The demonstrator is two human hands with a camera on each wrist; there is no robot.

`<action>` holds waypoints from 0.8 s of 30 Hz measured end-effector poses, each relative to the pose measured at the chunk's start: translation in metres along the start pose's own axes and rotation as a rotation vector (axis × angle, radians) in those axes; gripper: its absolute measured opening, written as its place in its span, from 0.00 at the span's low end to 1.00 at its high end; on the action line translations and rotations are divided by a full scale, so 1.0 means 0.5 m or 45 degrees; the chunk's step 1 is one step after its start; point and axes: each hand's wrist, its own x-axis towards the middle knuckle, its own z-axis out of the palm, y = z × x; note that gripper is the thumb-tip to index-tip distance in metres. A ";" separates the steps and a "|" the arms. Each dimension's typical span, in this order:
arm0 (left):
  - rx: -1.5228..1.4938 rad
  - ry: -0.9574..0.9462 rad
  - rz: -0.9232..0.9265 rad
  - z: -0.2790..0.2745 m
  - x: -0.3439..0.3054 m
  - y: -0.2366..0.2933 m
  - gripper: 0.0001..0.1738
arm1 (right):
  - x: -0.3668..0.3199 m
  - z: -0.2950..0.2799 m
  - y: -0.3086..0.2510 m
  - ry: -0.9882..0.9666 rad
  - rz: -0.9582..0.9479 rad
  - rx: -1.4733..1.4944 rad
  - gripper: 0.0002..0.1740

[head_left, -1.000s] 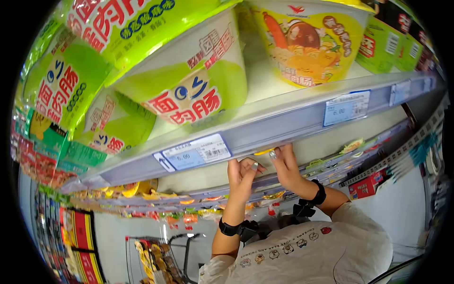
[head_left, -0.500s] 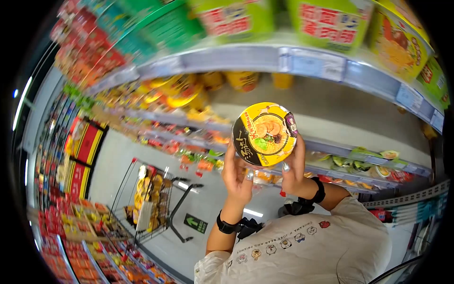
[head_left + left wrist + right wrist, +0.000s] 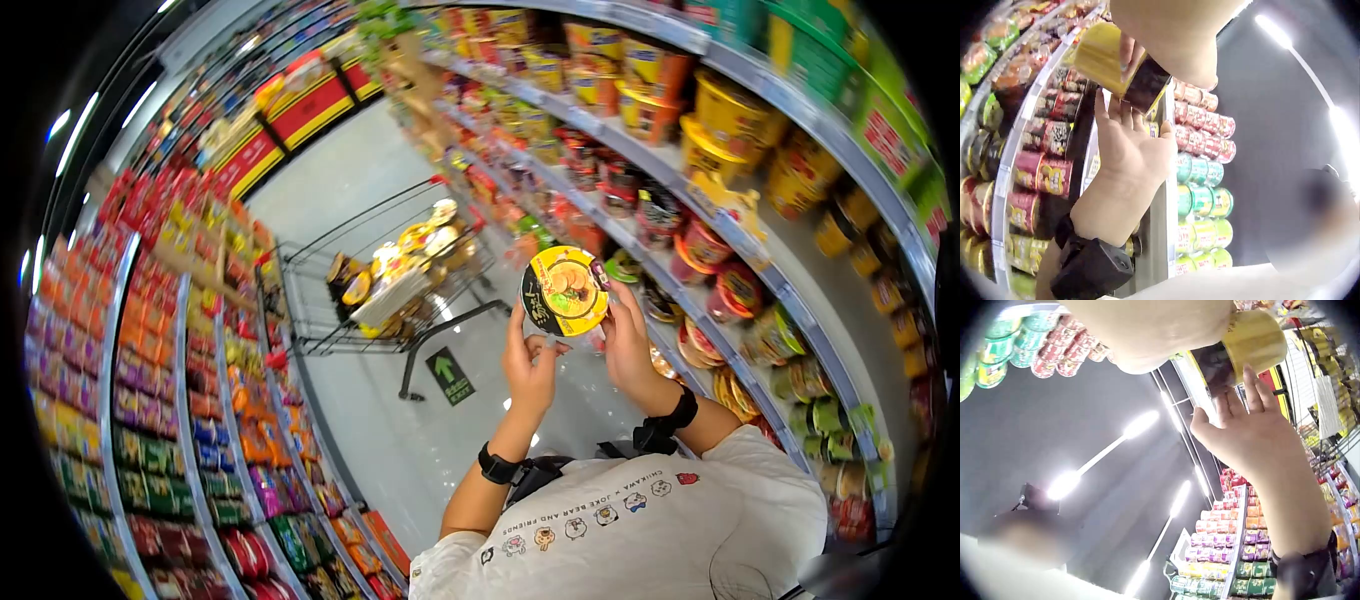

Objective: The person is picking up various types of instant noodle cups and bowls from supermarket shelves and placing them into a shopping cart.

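A yellow and black instant noodle cup (image 3: pixel 565 290), its printed lid facing the head camera, is held between both hands. My left hand (image 3: pixel 529 372) holds its near left side, some fingers bent below the rim. The right hand (image 3: pixel 627 345) grips the right edge, its fingers along the side. In the left wrist view the cup (image 3: pixel 1107 59) lies sideways, with fingers (image 3: pixel 1127 56) against its yellow wall. Seen from the right wrist, the cup (image 3: pixel 1254 347) shows its dark panel by the left hand (image 3: pixel 1254 434).
A wire shopping cart (image 3: pixel 390 270) holding noodle cups and packages stands ahead on the aisle floor. Stocked shelves (image 3: pixel 600 130) run along the right; more shelves of bright packets (image 3: pixel 150 400) line the left. A green arrow sign (image 3: pixel 450 375) lies on the floor.
The hands have drawn the noodle cup out from under the price-tagged shelf and hold it before the body. The view has swung left, bringing the cart and aisle to the middle.
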 end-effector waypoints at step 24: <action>1.080 0.147 0.084 -0.272 0.405 -0.105 0.47 | 0.532 0.202 0.361 -0.221 0.797 0.266 0.13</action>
